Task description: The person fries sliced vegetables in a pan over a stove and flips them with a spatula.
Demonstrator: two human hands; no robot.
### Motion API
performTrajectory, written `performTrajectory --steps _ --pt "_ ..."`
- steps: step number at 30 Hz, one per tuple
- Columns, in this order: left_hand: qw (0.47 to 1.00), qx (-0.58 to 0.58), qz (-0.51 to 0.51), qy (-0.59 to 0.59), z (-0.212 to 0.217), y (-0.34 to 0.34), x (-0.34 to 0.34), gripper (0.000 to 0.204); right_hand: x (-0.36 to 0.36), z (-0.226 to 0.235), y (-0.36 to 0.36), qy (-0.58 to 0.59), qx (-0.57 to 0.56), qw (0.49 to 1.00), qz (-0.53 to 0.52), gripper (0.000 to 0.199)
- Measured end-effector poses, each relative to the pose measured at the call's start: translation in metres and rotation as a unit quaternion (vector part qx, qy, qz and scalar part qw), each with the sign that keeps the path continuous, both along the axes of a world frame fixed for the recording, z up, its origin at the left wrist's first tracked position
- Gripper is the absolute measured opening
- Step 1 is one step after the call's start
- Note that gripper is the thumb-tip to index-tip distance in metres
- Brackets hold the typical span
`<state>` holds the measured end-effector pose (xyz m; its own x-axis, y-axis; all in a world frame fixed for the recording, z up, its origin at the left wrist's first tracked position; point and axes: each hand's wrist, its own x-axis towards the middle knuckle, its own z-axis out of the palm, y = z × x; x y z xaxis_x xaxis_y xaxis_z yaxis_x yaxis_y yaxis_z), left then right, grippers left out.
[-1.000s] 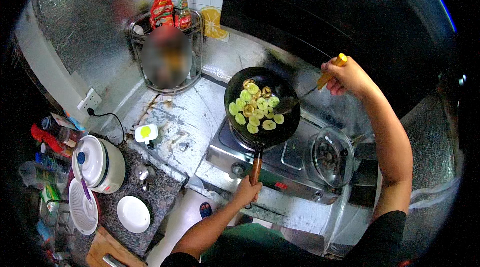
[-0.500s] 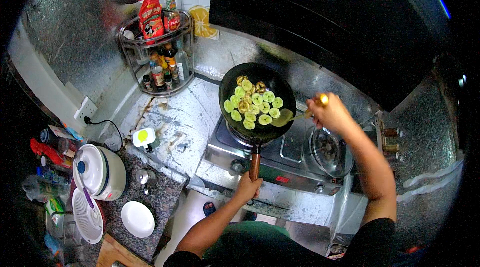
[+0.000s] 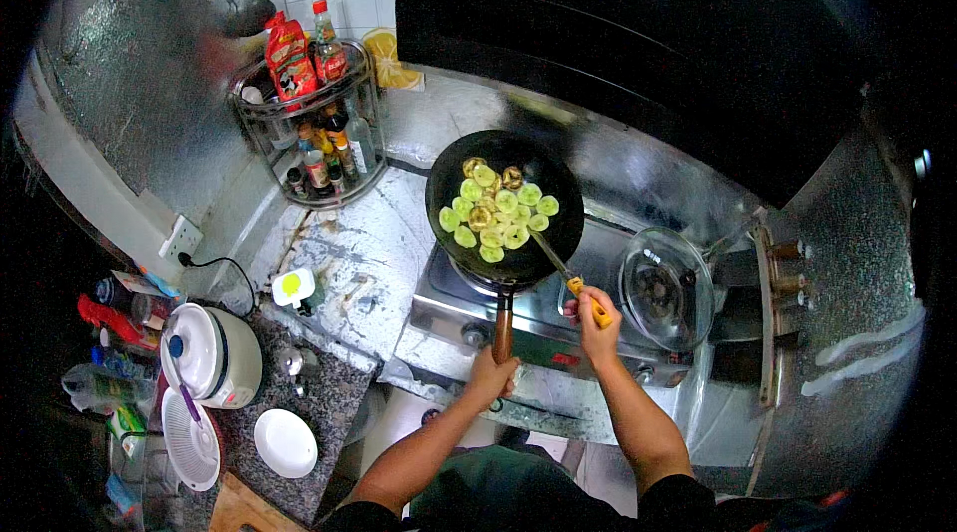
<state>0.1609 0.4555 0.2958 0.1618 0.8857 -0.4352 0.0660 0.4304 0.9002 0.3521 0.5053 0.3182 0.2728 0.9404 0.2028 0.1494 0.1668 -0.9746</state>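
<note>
Grasping the wok (image 3: 558, 173) by its brown handle (image 3: 503, 323), the left hand (image 3: 490, 377) in the head view has its fingers wrapped around the grip, just beyond the front edge of the gas stove (image 3: 446, 313). The wok's bowl lies straight ahead of this hand, over the stove's left burner; whether it rests there is hidden. The right hand (image 3: 599, 325) is closed around the yellow handle of a spatula (image 3: 554, 260), whose blade end reaches forward and left over the wok's right rim, among the food. Round green cucumber slices (image 3: 505, 202) lie spread across the wok's middle, mixed with golden-brown pieces (image 3: 479, 218), ahead and left of the right hand. A clear lid (image 3: 658, 251) sits at the stove's right end. Near the right edge of the speckled worktop (image 3: 334, 387) lies a white plate (image 3: 286, 442), with a white lidded cooker (image 3: 235, 362) beyond it.
</note>
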Motion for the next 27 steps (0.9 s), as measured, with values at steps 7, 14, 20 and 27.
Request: performTrajectory --steps 7,14,20,27 --pt "0.994 -0.056 0.024 -0.087 -0.019 -0.002 0.004 0.021 0.013 0.017 -0.012 0.067 0.008 0.998 0.001 0.019" --pt "0.994 -0.051 0.021 -0.095 -0.028 -0.002 0.006 0.019 0.02 0.036 -0.021 0.138 -0.021 0.99 -0.009 0.023" --pt "0.994 -0.051 0.022 -0.095 -0.026 -0.003 0.005 0.017 0.032 0.053 -0.01 0.21 -0.059 0.974 -0.06 0.028" --pt "0.992 -0.061 0.031 -0.107 -0.011 -0.004 0.006 0.02 0.075 0.061 0.022 0.409 -0.086 0.904 -0.094 0.029"
